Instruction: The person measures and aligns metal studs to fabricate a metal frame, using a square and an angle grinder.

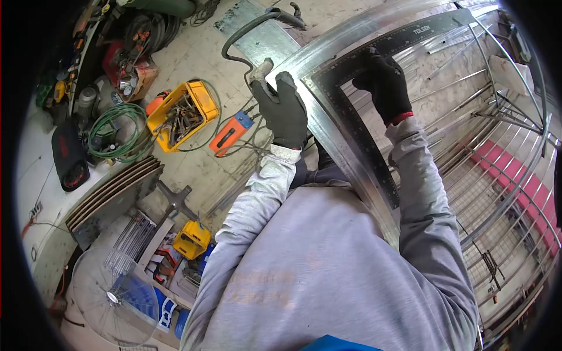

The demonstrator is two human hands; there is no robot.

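Note:
A black carpenter's square (366, 143) marked TOLSEN lies over the corner of a shiny metal frame (328, 114). Its two arms follow the frame's edges. My right hand (383, 88), in a dark glove with a red cuff, is closed at the inner edge of the upper arm, fingers curled against the square. At the frame's outer corner is my left hand (282, 111), also gloved, its thumb and forefinger spread apart and the fingertips close to the metal edge. Behind that hand, a dark cable (234, 47) curves up to a welding electrode holder (290, 17).
An orange welding machine (233, 133) and a yellow crate (209, 100) of metal pieces stand on the floor to the left. Farther left are a coiled green hose (117, 131) and a fan (114, 298). Metal rods and a curved grille (509, 205) fill the right side.

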